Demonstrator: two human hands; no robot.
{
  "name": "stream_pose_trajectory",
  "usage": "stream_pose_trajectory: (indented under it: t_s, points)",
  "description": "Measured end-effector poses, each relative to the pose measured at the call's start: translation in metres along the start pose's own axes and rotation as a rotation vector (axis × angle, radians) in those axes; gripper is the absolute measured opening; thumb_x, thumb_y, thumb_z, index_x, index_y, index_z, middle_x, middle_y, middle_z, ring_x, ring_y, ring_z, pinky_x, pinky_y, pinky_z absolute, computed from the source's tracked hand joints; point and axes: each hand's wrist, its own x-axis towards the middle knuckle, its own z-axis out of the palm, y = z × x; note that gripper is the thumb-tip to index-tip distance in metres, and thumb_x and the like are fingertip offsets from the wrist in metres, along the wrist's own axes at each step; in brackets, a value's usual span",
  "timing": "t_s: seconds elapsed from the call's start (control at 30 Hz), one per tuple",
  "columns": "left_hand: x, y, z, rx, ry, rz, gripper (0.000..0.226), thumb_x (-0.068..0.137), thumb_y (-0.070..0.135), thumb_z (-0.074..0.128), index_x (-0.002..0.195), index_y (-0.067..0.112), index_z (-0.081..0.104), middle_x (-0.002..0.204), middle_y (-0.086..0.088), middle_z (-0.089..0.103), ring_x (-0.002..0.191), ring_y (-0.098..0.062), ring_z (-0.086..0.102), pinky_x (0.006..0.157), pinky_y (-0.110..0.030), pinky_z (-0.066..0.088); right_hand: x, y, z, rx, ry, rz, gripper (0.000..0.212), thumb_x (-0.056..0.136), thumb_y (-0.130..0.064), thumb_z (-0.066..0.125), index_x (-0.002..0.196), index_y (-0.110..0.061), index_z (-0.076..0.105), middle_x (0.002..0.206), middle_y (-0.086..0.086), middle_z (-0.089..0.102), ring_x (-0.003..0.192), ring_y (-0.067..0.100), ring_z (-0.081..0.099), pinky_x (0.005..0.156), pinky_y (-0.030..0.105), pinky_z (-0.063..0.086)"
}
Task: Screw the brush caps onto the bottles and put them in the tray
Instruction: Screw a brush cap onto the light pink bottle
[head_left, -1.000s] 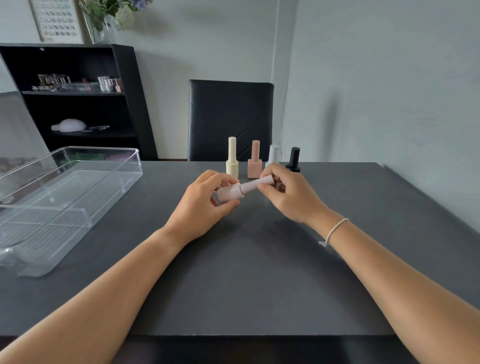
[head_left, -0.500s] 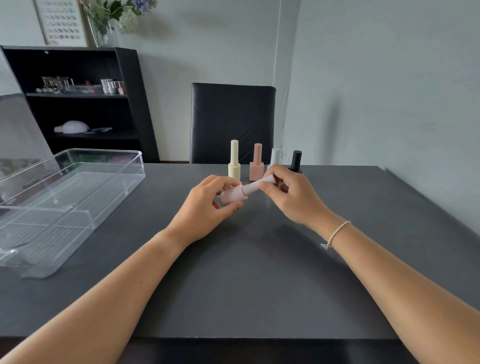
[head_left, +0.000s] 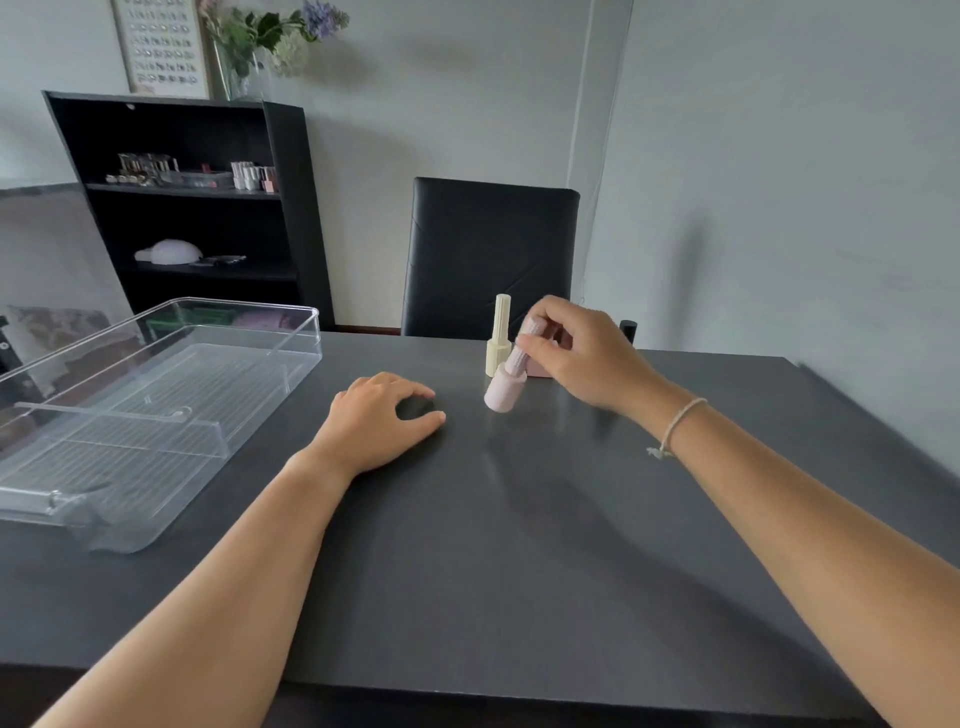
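My right hand (head_left: 582, 358) pinches the ribbed cap of a pale pink bottle (head_left: 503, 392), which hangs tilted just above the dark table. My left hand (head_left: 382, 418) rests on the table left of that bottle, its fingers loosely curled and holding nothing. Behind the pink bottle a cream bottle (head_left: 498, 338) with a tall cap stands upright. A dusty pink bottle (head_left: 540, 370) is mostly hidden behind my right hand. Only the black cap of another bottle (head_left: 627, 330) shows past my knuckles. The clear plastic tray (head_left: 291, 332) sits at the left of the table.
A black chair (head_left: 491, 249) stands at the table's far side. A black shelf unit (head_left: 187, 208) with small bottles is against the back wall at left. The table's right edge (head_left: 883, 441) runs close to the wall.
My left hand has let go of the pink bottle and dropped onto the table. My right hand has swung the bottle from lying sideways to hanging cap-up, a little farther right.
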Motion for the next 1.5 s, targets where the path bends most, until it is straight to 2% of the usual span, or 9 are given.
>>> stream_pose_trajectory:
  t_s: [0.17, 0.27, 0.4, 0.7, 0.87, 1.03, 1.17, 1.33, 1.5]
  points:
    - [0.001, -0.001, 0.001, 0.035, 0.010, 0.003, 0.036, 0.081, 0.054, 0.055, 0.112, 0.035, 0.060, 0.127, 0.005, 0.054, 0.121, -0.020, 0.043, 0.102, -0.039, 0.029, 0.039, -0.013, 0.009, -0.049, -0.077, 0.009, 0.011, 0.087, -0.021, 0.055, 0.090, -0.012, 0.061, 0.091, -0.004, 0.062, 0.084, 0.015, 0.057, 0.077, 0.031, 0.046]
    - [0.002, -0.001, 0.001, 0.034, 0.012, 0.010, 0.037, 0.081, 0.054, 0.055, 0.112, 0.035, 0.060, 0.126, 0.005, 0.054, 0.121, -0.020, 0.043, 0.102, -0.038, 0.029, 0.057, -0.018, 0.017, -0.067, -0.103, 0.024, 0.013, 0.086, -0.019, 0.055, 0.095, -0.012, 0.063, 0.094, -0.003, 0.063, 0.081, 0.015, 0.056, 0.071, 0.027, 0.046]
    - [0.004, -0.002, 0.002, 0.033, 0.018, 0.006, 0.036, 0.081, 0.054, 0.055, 0.111, 0.035, 0.061, 0.126, 0.005, 0.054, 0.121, -0.020, 0.043, 0.101, -0.037, 0.028, 0.071, -0.018, 0.028, -0.158, -0.103, 0.051, 0.013, 0.086, -0.018, 0.054, 0.097, -0.013, 0.061, 0.101, 0.004, 0.065, 0.085, 0.022, 0.059, 0.075, 0.035, 0.050]
    - [0.004, -0.002, 0.004, 0.025, 0.013, -0.003, 0.035, 0.081, 0.055, 0.055, 0.111, 0.037, 0.060, 0.125, 0.006, 0.052, 0.120, -0.020, 0.041, 0.101, -0.036, 0.027, 0.083, -0.018, 0.047, -0.338, -0.082, 0.066, 0.017, 0.088, -0.017, 0.050, 0.099, -0.016, 0.063, 0.093, 0.000, 0.065, 0.082, 0.023, 0.060, 0.076, 0.040, 0.053]
    - [0.005, -0.002, 0.003, 0.014, 0.010, -0.007, 0.034, 0.081, 0.055, 0.054, 0.110, 0.037, 0.060, 0.124, 0.006, 0.052, 0.119, -0.019, 0.041, 0.100, -0.035, 0.027, 0.087, -0.016, 0.051, -0.359, -0.062, 0.050, 0.019, 0.090, -0.018, 0.050, 0.102, -0.015, 0.065, 0.098, 0.004, 0.068, 0.081, 0.021, 0.059, 0.069, 0.030, 0.047]
    - [0.007, -0.002, 0.003, 0.009, 0.016, -0.022, 0.032, 0.081, 0.053, 0.056, 0.109, 0.037, 0.061, 0.123, 0.006, 0.054, 0.117, -0.019, 0.044, 0.099, -0.036, 0.028, 0.085, -0.016, 0.044, -0.340, -0.054, 0.054, 0.026, 0.091, -0.024, 0.051, 0.113, -0.018, 0.062, 0.104, 0.002, 0.068, 0.091, 0.022, 0.061, 0.079, 0.034, 0.050]
    - [0.013, 0.004, 0.000, -0.153, 0.108, -0.023, 0.034, 0.082, 0.042, 0.061, 0.114, 0.031, 0.059, 0.124, 0.003, 0.056, 0.106, -0.014, 0.050, 0.093, -0.032, 0.040, 0.083, -0.013, 0.028, -0.285, -0.007, 0.049, 0.029, 0.088, -0.025, 0.055, 0.116, -0.020, 0.060, 0.101, -0.002, 0.067, 0.090, 0.018, 0.060, 0.077, 0.031, 0.048]
    - [0.037, 0.025, -0.012, -0.307, 0.310, 0.040, 0.043, 0.084, 0.031, 0.061, 0.126, 0.026, 0.051, 0.121, 0.000, 0.054, 0.097, -0.008, 0.046, 0.082, -0.024, 0.037, 0.077, 0.000, 0.011, -0.331, 0.038, 0.034, 0.031, 0.088, -0.024, 0.055, 0.119, -0.022, 0.059, 0.114, -0.001, 0.062, 0.100, 0.018, 0.057, 0.080, 0.031, 0.044]
    - [0.061, 0.048, -0.019, -0.339, 0.310, 0.093, 0.043, 0.086, 0.028, 0.060, 0.127, 0.026, 0.050, 0.119, -0.003, 0.054, 0.090, -0.014, 0.051, 0.077, -0.023, 0.038, 0.073, 0.011, 0.012, -0.337, -0.006, 0.078, 0.026, 0.089, -0.026, 0.053, 0.115, -0.023, 0.060, 0.110, -0.002, 0.064, 0.093, 0.017, 0.058, 0.078, 0.031, 0.046]
